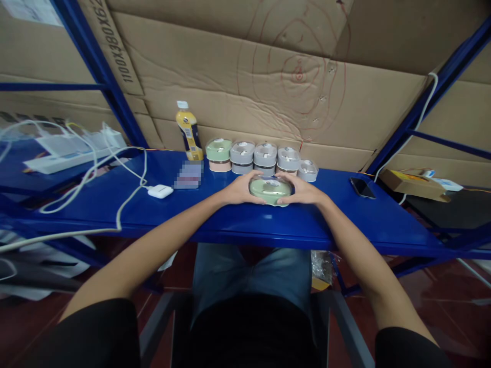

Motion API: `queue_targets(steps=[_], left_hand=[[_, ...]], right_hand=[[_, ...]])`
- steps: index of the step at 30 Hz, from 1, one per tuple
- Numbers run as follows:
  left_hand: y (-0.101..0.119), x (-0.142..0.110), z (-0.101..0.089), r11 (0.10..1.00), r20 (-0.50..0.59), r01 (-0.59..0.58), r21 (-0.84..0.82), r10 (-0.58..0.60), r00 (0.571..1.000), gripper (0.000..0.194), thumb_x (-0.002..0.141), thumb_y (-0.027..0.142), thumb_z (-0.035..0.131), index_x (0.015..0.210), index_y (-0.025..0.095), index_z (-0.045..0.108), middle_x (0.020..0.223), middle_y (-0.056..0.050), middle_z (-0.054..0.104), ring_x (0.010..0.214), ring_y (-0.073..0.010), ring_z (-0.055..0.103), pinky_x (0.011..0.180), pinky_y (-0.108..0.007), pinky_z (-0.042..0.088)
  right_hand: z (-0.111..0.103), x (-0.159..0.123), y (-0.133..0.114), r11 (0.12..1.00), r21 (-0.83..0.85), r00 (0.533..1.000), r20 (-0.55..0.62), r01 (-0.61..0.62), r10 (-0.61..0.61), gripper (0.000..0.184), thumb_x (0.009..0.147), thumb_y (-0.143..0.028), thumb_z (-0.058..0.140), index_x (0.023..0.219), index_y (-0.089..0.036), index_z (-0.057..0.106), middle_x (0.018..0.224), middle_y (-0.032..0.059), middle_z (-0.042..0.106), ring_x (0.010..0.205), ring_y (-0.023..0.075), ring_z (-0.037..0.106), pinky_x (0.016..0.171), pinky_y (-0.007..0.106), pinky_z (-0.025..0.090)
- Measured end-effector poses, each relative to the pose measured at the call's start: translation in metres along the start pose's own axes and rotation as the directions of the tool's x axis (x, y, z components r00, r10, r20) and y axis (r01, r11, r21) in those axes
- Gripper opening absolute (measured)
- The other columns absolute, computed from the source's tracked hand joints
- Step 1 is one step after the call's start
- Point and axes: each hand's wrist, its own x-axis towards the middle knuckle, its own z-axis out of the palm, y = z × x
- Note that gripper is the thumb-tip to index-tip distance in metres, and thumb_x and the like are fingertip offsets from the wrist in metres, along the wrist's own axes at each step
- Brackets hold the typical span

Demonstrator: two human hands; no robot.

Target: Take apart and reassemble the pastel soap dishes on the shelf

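Observation:
A pale green oval box with a clear lid [270,191] is at the middle of the blue shelf [264,225]. My left hand [242,189] wraps round its left end, and my right hand [299,189] wraps round its right end. Behind it stand similar boxes in a row, most of them stacked in twos: a green one [219,150] on a pink one at the left, then grey ones [242,152]. A single grey box [307,170] sits at the right end of the row. My hands partly cover the fronts of the middle stacks.
Left of the row stand a yellow drink bottle [188,132] and a blurred-out packet [188,175]. A white earphone case [160,191] lies near white cables and a power strip [76,153]. To the right are a phone [362,188] and an open cardboard box [412,185]. Cardboard [215,66] backs the shelf.

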Motion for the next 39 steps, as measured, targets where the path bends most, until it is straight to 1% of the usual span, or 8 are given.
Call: queue_targets(steps=[7, 11, 16, 20, 23, 27, 32, 39], left_hand=[[-0.005, 0.001, 0.020, 0.995, 0.016, -0.076, 0.064, 0.075, 0.997, 0.110, 0.063, 0.058, 0.103, 0.157, 0.023, 0.057, 0.147, -0.019, 0.073, 0.137, -0.0429, 0.072, 0.118, -0.061, 0.057], [-0.004, -0.003, 0.015, 0.987, 0.027, -0.099, 0.128, 0.097, 0.995, 0.115, 0.066, 0.061, 0.102, 0.163, 0.023, 0.053, 0.150, -0.020, 0.069, 0.139, -0.0436, 0.068, 0.120, -0.061, 0.055], [0.004, -0.010, 0.007, 0.953, 0.169, -0.173, 0.249, 0.133, 0.977, 0.059, 0.094, 0.062, 0.079, 0.140, 0.024, 0.080, 0.144, -0.017, 0.066, 0.142, -0.0403, 0.064, 0.127, -0.060, 0.049], [0.006, -0.010, 0.005, 0.936, 0.201, -0.201, 0.290, 0.146, 0.969, 0.048, 0.103, 0.057, 0.068, 0.135, 0.024, 0.084, 0.145, -0.017, 0.065, 0.151, -0.0410, 0.055, 0.129, -0.060, 0.046], [-0.001, -0.007, -0.003, 0.938, 0.131, -0.163, 0.306, 0.128, 0.983, 0.054, 0.103, 0.062, 0.065, 0.131, 0.021, 0.084, 0.146, -0.018, 0.063, 0.146, -0.0407, 0.059, 0.127, -0.061, 0.048], [-0.024, -0.005, -0.030, 0.936, 0.004, -0.057, 0.348, 0.059, 0.998, 0.064, 0.099, 0.073, 0.063, 0.124, 0.017, 0.084, 0.145, -0.019, 0.062, 0.139, -0.0405, 0.063, 0.127, -0.063, 0.047], [-0.052, -0.013, -0.060, 0.910, -0.037, 0.002, 0.415, 0.015, 0.999, 0.063, 0.095, 0.075, 0.062, 0.111, 0.018, 0.083, 0.133, -0.016, 0.066, 0.131, -0.0377, 0.064, 0.126, -0.062, 0.046], [-0.060, -0.015, -0.065, 0.901, -0.050, 0.128, 0.414, -0.118, 0.992, 0.064, 0.079, 0.076, 0.078, 0.109, 0.019, 0.082, 0.121, -0.013, 0.066, 0.122, -0.0372, 0.066, 0.120, -0.057, 0.050]], right_hand=[[0.026, 0.008, -0.018, 0.963, -0.255, 0.986, -0.112, 0.088, -0.120, 0.096, 0.071, -0.066, 0.094, 0.152, -0.023, 0.066, 0.143, 0.0173, 0.075, 0.131, 0.0424, 0.072, 0.118, 0.063, 0.056], [0.003, -0.002, -0.008, 0.985, -0.173, 0.980, -0.195, 0.007, -0.041, 0.085, 0.078, -0.066, 0.088, 0.149, -0.023, 0.066, 0.141, 0.0156, 0.076, 0.131, 0.0411, 0.072, 0.117, 0.061, 0.056], [-0.043, -0.023, 0.024, 0.946, -0.176, 0.944, -0.237, -0.274, 0.230, 0.079, 0.078, -0.057, 0.089, 0.146, -0.023, 0.067, 0.135, 0.0141, 0.078, 0.125, 0.0402, 0.074, 0.113, 0.060, 0.058], [-0.056, -0.029, 0.035, 0.877, -0.249, 0.910, -0.173, -0.411, 0.378, 0.081, 0.075, -0.052, 0.093, 0.144, -0.019, 0.069, 0.131, 0.0164, 0.079, 0.121, 0.0401, 0.076, 0.111, 0.057, 0.061], [-0.055, -0.029, 0.034, 0.864, -0.286, 0.910, -0.130, -0.415, 0.394, 0.083, 0.072, -0.051, 0.096, 0.145, -0.020, 0.070, 0.131, 0.0158, 0.080, 0.121, 0.0405, 0.077, 0.109, 0.056, 0.062], [-0.053, -0.028, 0.032, 0.847, -0.337, 0.910, -0.100, -0.412, 0.402, 0.091, 0.066, -0.049, 0.101, 0.146, -0.019, 0.071, 0.136, 0.0161, 0.079, 0.121, 0.0399, 0.077, 0.108, 0.054, 0.063], [-0.053, -0.030, 0.031, 0.848, -0.351, 0.915, -0.084, -0.397, 0.394, 0.088, 0.063, -0.045, 0.103, 0.143, -0.020, 0.075, 0.137, 0.0152, 0.080, 0.123, 0.0398, 0.077, 0.110, 0.054, 0.062], [-0.051, -0.030, 0.022, 0.840, -0.345, 0.905, -0.086, -0.419, 0.416, 0.097, 0.064, -0.045, 0.104, 0.151, -0.018, 0.072, 0.143, 0.0183, 0.078, 0.129, 0.0422, 0.075, 0.113, 0.055, 0.061]])
